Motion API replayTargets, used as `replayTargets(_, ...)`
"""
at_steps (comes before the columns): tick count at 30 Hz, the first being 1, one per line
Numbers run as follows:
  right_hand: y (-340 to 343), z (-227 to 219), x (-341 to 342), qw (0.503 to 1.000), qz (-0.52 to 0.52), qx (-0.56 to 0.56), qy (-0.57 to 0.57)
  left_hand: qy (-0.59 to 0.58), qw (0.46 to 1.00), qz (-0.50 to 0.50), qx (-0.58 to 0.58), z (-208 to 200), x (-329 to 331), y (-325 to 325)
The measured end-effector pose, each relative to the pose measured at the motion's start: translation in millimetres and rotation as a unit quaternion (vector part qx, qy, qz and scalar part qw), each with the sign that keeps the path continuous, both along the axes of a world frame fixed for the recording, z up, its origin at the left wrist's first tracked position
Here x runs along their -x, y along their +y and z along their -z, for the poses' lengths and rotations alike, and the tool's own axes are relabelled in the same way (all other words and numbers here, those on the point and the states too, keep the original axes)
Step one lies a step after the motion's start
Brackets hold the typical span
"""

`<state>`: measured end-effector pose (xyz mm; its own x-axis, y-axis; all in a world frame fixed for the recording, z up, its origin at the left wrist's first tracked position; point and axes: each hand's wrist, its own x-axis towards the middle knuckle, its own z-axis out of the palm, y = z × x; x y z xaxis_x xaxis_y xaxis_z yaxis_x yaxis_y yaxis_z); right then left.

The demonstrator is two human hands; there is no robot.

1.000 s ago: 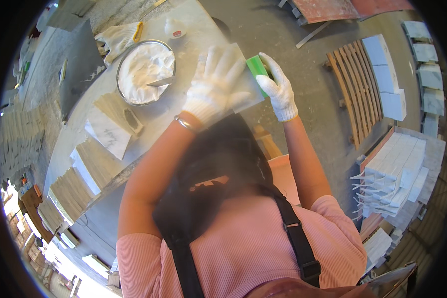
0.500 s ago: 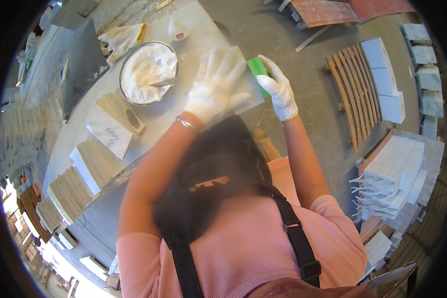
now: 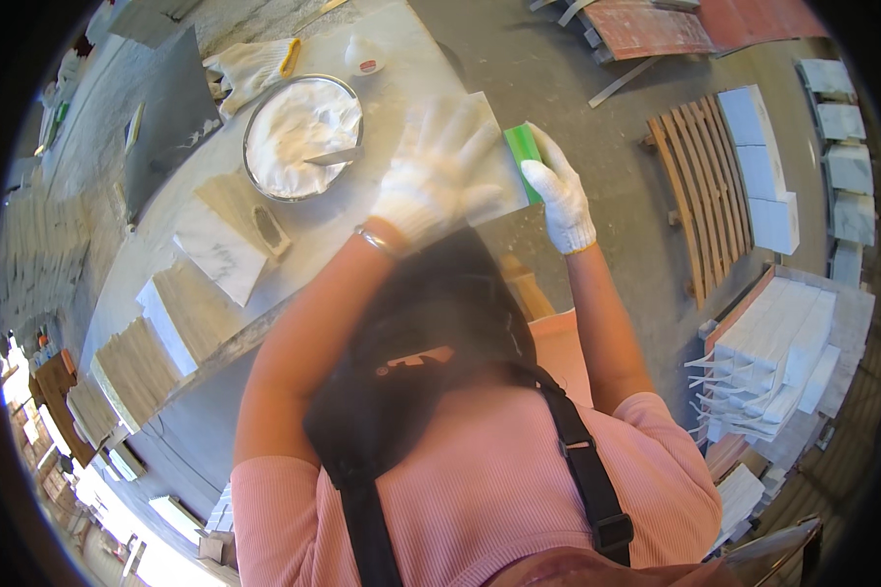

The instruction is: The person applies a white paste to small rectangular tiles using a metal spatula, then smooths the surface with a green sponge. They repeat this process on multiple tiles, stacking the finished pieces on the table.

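Right gloved hand (image 3: 563,203) grips a green block (image 3: 522,161) at the right edge of a pale slab (image 3: 509,203), upper centre of the frame.
Block between thumb and fingers, long axis slanting steeply, upper left to lower right, along that edge. Blurred left hand (image 3: 434,174) lies open over the slab; grey floor (image 3: 617,166) separates block and slatted pallet (image 3: 700,186).

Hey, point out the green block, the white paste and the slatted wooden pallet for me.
Green block (image 3: 519,149): head view, its uncovered upper part.
White paste (image 3: 292,137): head view, middle of its surface.
Wooden pallet (image 3: 711,194): head view, its middle slats.
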<state>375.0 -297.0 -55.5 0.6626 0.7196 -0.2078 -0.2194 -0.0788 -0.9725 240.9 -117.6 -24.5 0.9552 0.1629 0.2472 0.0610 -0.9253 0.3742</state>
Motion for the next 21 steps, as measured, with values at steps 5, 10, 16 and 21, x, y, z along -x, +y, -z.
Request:
replayTargets(5, -34, -15, 12, 0.991, -0.046, 0.037, -0.119, 0.006, 1.0, -0.001, -0.014, 7, -1, 0)
replayTargets(10, 11, 5, -5, 0.987, 0.0, 0.032, -0.155, -0.004, 1.0, 0.004, -0.003, 5, -2, 1)
replayTargets(16, -14, -12, 1, 0.973, -0.046, 0.072, -0.217, 0.018, 1.0, -0.006, -0.019, 3, -1, -1)
replayTargets(21, -26, -6, 10, 0.959, -0.033, 0.083, -0.27, 0.016, 1.0, 0.006, 0.006, 9, -2, 0)
